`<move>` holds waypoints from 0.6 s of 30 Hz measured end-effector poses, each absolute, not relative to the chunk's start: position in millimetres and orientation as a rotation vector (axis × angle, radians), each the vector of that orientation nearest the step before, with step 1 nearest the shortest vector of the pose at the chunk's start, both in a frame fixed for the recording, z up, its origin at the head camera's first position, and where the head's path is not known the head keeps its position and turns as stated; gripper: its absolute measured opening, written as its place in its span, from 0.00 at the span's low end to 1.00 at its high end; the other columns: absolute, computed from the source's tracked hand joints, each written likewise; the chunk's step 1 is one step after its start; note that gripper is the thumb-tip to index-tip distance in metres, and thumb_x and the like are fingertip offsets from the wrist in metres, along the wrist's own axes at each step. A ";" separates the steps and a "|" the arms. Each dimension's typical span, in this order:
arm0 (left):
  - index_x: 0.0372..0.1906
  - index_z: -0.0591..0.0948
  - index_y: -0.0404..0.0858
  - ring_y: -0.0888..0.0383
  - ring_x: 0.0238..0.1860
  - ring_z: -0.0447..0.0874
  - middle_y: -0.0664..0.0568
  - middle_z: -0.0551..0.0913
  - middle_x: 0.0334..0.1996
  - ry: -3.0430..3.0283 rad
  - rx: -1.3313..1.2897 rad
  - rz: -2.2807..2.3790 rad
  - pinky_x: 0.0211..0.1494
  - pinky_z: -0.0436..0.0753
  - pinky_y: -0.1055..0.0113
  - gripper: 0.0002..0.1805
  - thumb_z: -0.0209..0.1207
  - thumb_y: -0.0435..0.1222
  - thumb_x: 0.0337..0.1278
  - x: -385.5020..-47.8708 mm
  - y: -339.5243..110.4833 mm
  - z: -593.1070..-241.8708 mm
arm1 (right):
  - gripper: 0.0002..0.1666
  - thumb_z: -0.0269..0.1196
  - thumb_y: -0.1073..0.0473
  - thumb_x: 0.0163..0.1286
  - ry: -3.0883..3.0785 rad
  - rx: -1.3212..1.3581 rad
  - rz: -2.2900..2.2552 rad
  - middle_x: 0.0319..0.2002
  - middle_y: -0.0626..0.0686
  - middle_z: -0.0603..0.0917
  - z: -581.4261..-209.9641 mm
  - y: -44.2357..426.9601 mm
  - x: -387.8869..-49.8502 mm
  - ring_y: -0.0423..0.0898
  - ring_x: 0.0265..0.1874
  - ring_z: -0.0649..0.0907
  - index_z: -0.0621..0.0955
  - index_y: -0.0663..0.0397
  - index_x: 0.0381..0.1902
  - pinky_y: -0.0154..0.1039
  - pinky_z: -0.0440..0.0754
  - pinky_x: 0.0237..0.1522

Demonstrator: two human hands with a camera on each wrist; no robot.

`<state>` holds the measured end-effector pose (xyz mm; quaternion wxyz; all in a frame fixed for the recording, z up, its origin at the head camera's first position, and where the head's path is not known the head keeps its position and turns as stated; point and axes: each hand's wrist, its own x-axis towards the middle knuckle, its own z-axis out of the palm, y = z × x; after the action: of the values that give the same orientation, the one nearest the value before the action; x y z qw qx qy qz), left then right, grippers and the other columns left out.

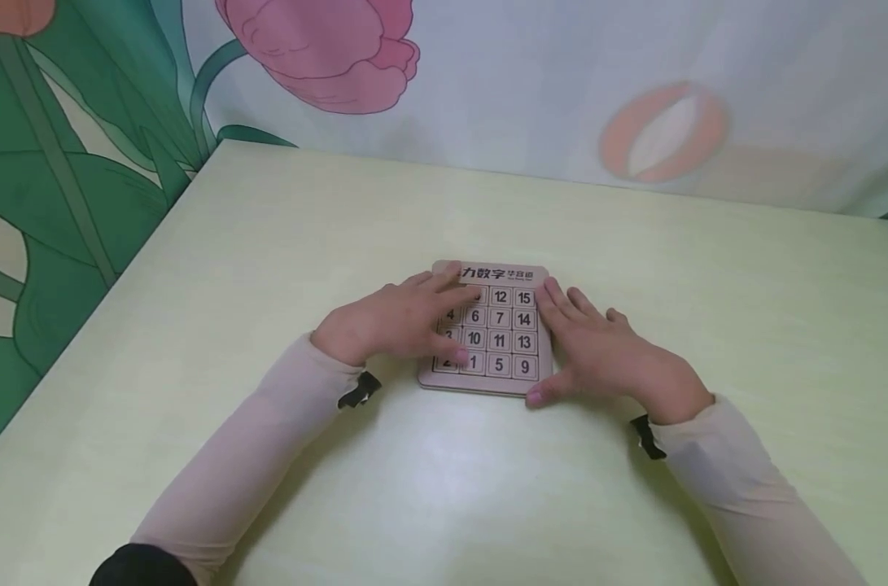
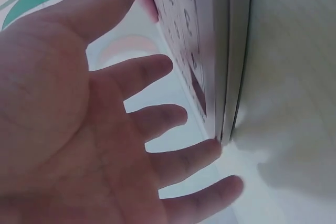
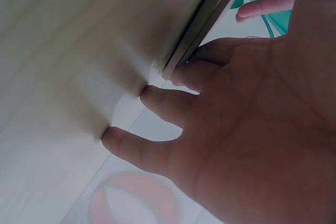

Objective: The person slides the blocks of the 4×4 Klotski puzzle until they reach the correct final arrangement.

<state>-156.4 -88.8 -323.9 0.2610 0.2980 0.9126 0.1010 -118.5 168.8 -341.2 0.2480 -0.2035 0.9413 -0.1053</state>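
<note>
A flat pinkish number puzzle board (image 1: 499, 384) lies on the table, its numbered tiles in four rows. The left hand (image 1: 403, 319) is spread over the board's left side, covering part of the left column and the title; its fingers are extended in the left wrist view, beside the board's edge (image 2: 220, 51). At the board's right side the right hand (image 1: 605, 354) rests with spread fingers, the thumb at the lower right corner. In the right wrist view, two fingertips of the right hand (image 3: 236, 114) touch the table near the board's edge (image 3: 205, 24).
The pale yellow-green table (image 1: 444, 472) extends around the board. Behind it hangs a light cloth (image 1: 502, 89) with a pink flower and an orange-white oval; green leaf patterns (image 1: 85, 212) are at the left. White sleeves (image 1: 253, 448) cover both forearms.
</note>
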 end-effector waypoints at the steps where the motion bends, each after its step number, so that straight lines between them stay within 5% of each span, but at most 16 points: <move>1: 0.82 0.53 0.53 0.42 0.79 0.39 0.47 0.38 0.81 2.479 0.823 0.267 0.73 0.54 0.38 0.49 0.61 0.60 0.62 -156.2 -87.7 -323.4 | 0.84 0.71 0.21 0.47 2.564 -0.553 -0.288 0.80 0.58 0.34 -340.4 169.2 -119.2 0.65 0.77 0.41 0.37 0.58 0.81 0.76 0.45 0.66; 7: 0.82 0.53 0.43 0.46 0.80 0.34 0.48 0.43 0.81 2.476 0.946 0.242 0.76 0.47 0.42 0.49 0.57 0.61 0.66 -153.0 -78.7 -325.4 | 0.85 0.69 0.20 0.47 2.556 -0.550 -0.282 0.80 0.57 0.33 -340.5 170.2 -120.4 0.64 0.77 0.40 0.37 0.58 0.81 0.75 0.45 0.66; 18: 0.79 0.60 0.38 0.48 0.75 0.55 0.48 0.59 0.75 2.533 0.972 0.230 0.73 0.59 0.47 0.45 0.57 0.59 0.67 -152.4 -75.1 -329.8 | 0.84 0.70 0.21 0.48 2.548 -0.544 -0.293 0.80 0.57 0.33 -340.6 170.3 -120.9 0.64 0.77 0.40 0.36 0.58 0.81 0.75 0.44 0.67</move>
<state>-152.4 -75.1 -329.8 0.2078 0.3490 0.9101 0.0826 -120.9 170.3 -340.6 0.2569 -0.2006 0.9392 -0.1080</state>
